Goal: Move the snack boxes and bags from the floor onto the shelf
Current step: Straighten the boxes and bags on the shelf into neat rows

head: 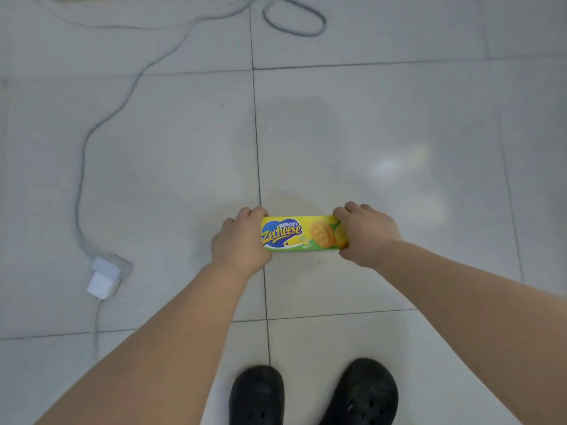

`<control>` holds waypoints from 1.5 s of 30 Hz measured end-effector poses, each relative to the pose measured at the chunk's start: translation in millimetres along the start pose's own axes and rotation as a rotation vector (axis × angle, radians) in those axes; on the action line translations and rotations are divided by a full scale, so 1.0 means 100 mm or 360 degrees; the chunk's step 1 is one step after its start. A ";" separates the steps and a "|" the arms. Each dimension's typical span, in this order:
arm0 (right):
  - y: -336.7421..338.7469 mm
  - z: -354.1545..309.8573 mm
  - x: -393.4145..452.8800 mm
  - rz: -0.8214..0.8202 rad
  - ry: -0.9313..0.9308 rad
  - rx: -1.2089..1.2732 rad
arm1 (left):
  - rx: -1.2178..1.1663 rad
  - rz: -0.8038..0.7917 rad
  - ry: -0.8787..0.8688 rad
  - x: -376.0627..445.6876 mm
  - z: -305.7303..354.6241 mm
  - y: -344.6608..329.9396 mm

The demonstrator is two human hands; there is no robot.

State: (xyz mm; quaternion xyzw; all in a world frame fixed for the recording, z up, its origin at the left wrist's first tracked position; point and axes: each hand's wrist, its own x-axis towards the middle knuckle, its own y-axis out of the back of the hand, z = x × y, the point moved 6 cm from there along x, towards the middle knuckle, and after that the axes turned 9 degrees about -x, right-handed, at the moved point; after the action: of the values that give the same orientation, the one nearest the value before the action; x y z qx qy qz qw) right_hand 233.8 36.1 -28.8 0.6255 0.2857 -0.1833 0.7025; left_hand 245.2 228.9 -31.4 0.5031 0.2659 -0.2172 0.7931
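- A yellow-and-green Zecheese biscuit box point(302, 233) sits just below frame centre, over the tiled floor point(399, 118); whether it touches the tiles cannot be told.
- Its long axis runs 9 to 3 o'clock, printed face up, the logo toward 9 and the biscuit picture toward 3.
- The left hand point(241, 240) grips the 9 o'clock end, fingers curled over the far edge.
- The right hand point(366, 233) grips the 3 o'clock end likewise.
- A white charger point(104, 277) with its cable point(82, 154) lies toward 9 o'clock; black shoes point(313, 394) stand at 6.
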 end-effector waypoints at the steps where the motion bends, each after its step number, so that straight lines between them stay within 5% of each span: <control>1: 0.28 0.07 -0.11 0.0036 -0.0033 0.0037 | -0.0018 0.0030 -0.0038 -0.09 0.17 0.28; 13: 4.28 1.13 -2.77 0.0738 -0.0271 0.0071 | -0.0154 0.0471 -0.0624 -2.32 2.66 3.84; 22: 5.80 1.63 -5.48 0.1090 -0.0703 -0.0202 | 0.0011 0.0533 -0.1340 -4.46 4.26 5.13; 34: 5.78 1.64 -9.40 0.1470 -0.1847 -0.0275 | -0.0131 0.0464 -0.2493 -7.58 5.94 4.91; 45: 4.24 1.31 -12.32 0.1442 -0.2603 -0.0174 | 0.0005 -0.0459 -0.2986 -10.26 6.68 3.05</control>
State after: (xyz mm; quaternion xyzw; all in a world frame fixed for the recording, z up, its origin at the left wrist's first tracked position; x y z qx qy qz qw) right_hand -430.8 -151.9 1083.9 0.3201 -0.5599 -0.2616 0.7181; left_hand -216.5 -181.0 1069.1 0.0866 -0.4206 -0.6290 0.6480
